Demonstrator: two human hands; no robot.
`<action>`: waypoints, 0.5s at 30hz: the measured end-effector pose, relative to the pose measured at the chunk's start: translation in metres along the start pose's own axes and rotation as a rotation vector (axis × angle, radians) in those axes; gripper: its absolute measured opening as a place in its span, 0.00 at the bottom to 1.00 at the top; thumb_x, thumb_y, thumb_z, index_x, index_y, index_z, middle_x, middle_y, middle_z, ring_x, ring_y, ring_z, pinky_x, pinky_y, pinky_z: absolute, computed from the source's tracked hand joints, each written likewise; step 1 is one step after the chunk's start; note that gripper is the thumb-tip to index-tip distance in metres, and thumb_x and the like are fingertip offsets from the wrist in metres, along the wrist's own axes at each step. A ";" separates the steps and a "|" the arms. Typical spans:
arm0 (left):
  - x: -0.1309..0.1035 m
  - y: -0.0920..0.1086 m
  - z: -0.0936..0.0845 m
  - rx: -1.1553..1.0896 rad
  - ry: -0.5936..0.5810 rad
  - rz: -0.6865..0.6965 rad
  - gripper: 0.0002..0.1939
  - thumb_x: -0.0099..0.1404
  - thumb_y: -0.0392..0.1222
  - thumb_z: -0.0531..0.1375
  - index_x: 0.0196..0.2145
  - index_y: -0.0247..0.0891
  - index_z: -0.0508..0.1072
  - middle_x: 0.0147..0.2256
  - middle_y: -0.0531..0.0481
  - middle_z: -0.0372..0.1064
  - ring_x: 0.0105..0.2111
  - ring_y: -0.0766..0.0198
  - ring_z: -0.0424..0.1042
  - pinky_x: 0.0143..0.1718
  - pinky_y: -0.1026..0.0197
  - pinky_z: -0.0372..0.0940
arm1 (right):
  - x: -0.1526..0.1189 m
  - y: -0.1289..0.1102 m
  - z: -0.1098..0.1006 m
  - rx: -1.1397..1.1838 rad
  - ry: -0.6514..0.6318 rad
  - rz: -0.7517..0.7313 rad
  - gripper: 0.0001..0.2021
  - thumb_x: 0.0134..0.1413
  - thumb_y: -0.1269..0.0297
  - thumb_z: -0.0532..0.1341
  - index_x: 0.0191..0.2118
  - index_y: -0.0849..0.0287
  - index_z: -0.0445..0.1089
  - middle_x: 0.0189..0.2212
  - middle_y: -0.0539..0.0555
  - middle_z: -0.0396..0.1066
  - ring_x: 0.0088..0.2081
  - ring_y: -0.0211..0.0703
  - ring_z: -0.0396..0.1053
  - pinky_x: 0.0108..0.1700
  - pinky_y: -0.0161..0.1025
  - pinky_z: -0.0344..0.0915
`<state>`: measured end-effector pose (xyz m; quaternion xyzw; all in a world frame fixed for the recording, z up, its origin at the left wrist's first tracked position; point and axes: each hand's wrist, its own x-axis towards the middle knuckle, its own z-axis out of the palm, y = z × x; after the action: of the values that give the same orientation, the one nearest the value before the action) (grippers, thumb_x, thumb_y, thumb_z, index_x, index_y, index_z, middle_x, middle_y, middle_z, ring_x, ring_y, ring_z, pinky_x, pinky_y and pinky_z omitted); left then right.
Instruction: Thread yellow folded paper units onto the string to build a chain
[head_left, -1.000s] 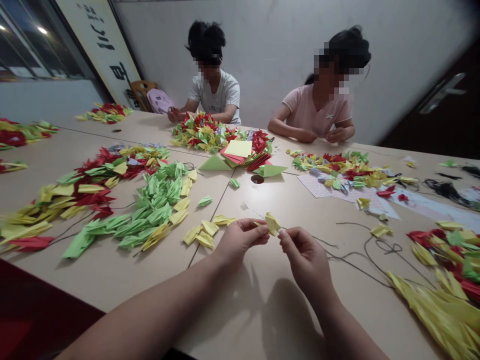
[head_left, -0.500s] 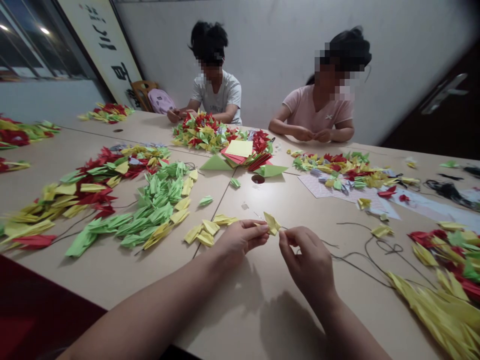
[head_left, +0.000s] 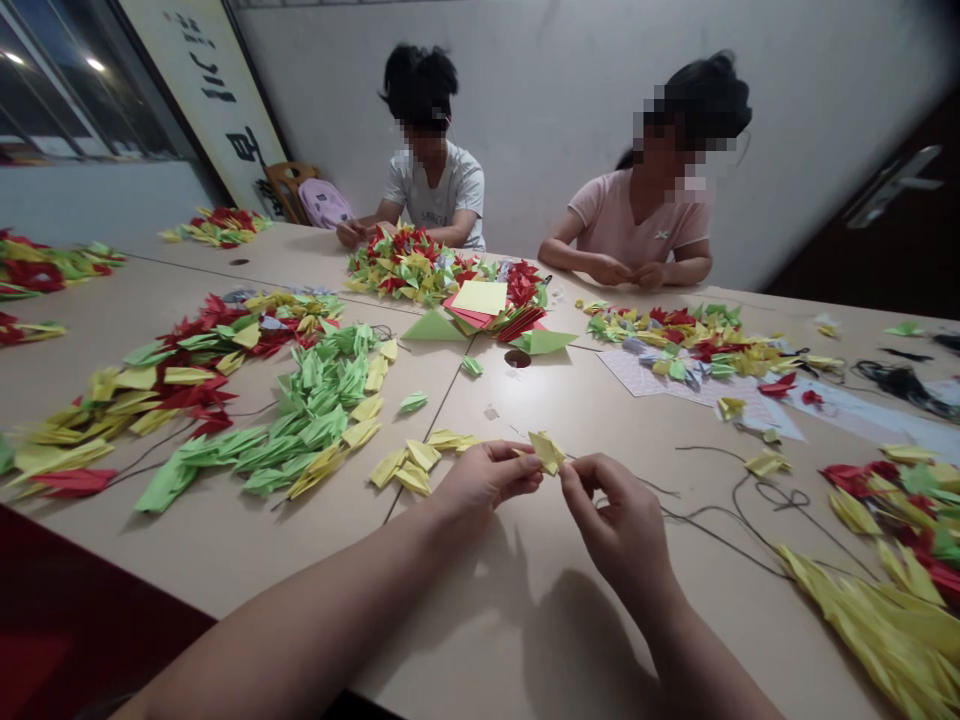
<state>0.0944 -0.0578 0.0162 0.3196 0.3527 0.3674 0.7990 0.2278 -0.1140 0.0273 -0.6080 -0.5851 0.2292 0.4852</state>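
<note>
Between my two hands is a yellow folded-paper crane (head_left: 547,453), held above the table. My left hand (head_left: 491,475) pinches its left side between thumb and fingers. At its lower right edge, the thumb and forefinger of my right hand (head_left: 619,505) are closed on the crane's tip. A thin needle-like line shows just beyond my left fingertips, too fine to make out well. Several yellow folded pieces (head_left: 409,465) lie left of my left hand. A dark cord (head_left: 720,530) runs over the table from behind my right hand.
Green folded papers (head_left: 322,400) and a multicoloured string of them lie at left, a yellow bunch (head_left: 877,630) at right. Square paper sheets (head_left: 480,298) sit mid-table by a big pile (head_left: 405,265). Two people sit opposite, their hands near the table. A round hole (head_left: 517,358) is in the tabletop.
Both hands keep hold of the yellow crane, which has tilted slightly and dropped a little. The whole view has shifted slightly.
</note>
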 end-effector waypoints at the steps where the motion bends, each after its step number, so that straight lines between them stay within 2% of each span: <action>1: 0.000 0.000 0.000 0.004 -0.002 0.002 0.16 0.38 0.39 0.70 0.26 0.30 0.74 0.24 0.51 0.68 0.23 0.73 0.66 0.32 0.67 0.63 | 0.000 -0.001 -0.001 0.002 -0.006 0.000 0.11 0.49 0.59 0.56 0.22 0.58 0.62 0.18 0.48 0.60 0.22 0.35 0.56 0.25 0.33 0.53; 7: 0.001 0.002 -0.003 0.103 -0.037 0.087 0.15 0.42 0.41 0.69 0.29 0.31 0.75 0.23 0.51 0.68 0.24 0.71 0.66 0.33 0.65 0.63 | 0.002 0.008 0.003 0.431 -0.179 0.269 0.14 0.50 0.56 0.56 0.21 0.58 0.60 0.17 0.46 0.58 0.22 0.33 0.54 0.26 0.32 0.53; 13: 0.003 0.005 -0.009 0.202 -0.124 0.134 0.13 0.46 0.43 0.66 0.29 0.32 0.75 0.25 0.50 0.69 0.25 0.70 0.66 0.33 0.66 0.62 | 0.006 0.016 0.001 0.577 -0.276 0.310 0.14 0.48 0.55 0.58 0.22 0.59 0.61 0.17 0.46 0.58 0.21 0.33 0.54 0.26 0.32 0.54; 15: 0.003 0.006 -0.010 0.236 -0.144 0.133 0.13 0.46 0.43 0.66 0.30 0.32 0.75 0.25 0.49 0.70 0.26 0.70 0.66 0.32 0.65 0.62 | 0.009 0.018 -0.005 0.588 -0.250 0.310 0.13 0.48 0.54 0.58 0.24 0.59 0.63 0.19 0.47 0.60 0.22 0.33 0.56 0.26 0.33 0.56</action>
<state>0.0854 -0.0493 0.0146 0.4597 0.3132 0.3516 0.7530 0.2425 -0.1045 0.0167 -0.4912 -0.4498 0.5313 0.5236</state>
